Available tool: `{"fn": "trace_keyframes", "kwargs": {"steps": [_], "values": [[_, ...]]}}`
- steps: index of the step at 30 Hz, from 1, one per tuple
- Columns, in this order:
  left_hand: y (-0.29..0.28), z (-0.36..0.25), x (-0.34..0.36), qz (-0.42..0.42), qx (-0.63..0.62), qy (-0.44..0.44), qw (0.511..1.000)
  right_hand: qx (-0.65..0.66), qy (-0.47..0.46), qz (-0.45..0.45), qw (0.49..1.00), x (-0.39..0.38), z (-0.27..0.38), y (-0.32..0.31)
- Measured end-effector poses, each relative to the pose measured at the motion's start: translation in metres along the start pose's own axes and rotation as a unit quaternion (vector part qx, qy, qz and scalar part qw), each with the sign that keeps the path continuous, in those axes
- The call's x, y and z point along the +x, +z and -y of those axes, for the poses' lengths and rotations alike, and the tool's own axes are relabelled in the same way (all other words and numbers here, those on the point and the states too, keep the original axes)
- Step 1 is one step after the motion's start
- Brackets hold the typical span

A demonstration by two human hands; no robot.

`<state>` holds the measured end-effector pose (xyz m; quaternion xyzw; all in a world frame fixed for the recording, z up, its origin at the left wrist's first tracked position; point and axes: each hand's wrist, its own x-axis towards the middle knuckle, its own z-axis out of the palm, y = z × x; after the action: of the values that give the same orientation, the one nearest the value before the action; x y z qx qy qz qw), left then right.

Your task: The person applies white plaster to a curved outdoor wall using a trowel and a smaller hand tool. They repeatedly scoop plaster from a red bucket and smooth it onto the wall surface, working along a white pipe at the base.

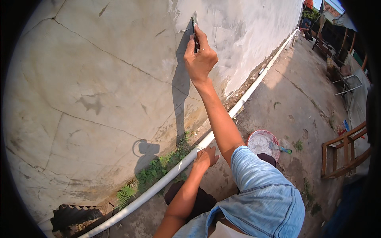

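Note:
My right hand [200, 57] grips a thin, flat dark-edged scraper [194, 23], its blade held against the wall [111, 59] where grey, cracked plaster meets a whiter skim-coated area. Lower down, my left hand [206, 156] is beside the white pipe [178, 166] along the wall's foot, fingers apart and holding nothing visible. Just right of my arm, a round bucket [262, 139] of white paste has a putty knife with a green-tipped handle [285, 149] resting in it.
The pipe borders green weeds [158, 166] and runs toward another person [306, 31] crouching far along the concrete path [293, 99]. At right stand a wooden frame [343, 154] and a metal-framed chair [351, 85]. Dark corrugated sheet [73, 218] lies bottom left.

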<state>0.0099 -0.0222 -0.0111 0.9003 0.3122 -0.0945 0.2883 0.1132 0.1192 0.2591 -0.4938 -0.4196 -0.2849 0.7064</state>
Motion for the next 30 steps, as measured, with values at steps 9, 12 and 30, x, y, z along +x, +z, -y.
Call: {"fn": "trace_keyframes", "kwargs": {"steps": [9,12,30], "values": [[-0.014,-0.005,-0.011,0.012,-0.003,-0.031,0.999,0.108,-0.167,0.029,0.98,-0.048,0.045,-0.033],[-0.018,-0.008,-0.015,-0.016,0.002,-0.005,1.0,0.053,0.026,-0.092,0.994,-0.005,-0.042,-0.047],[-0.032,-0.026,-0.017,0.043,-0.003,-0.021,0.999,0.148,-0.006,0.076,0.986,-0.1,0.018,-0.049]]}}
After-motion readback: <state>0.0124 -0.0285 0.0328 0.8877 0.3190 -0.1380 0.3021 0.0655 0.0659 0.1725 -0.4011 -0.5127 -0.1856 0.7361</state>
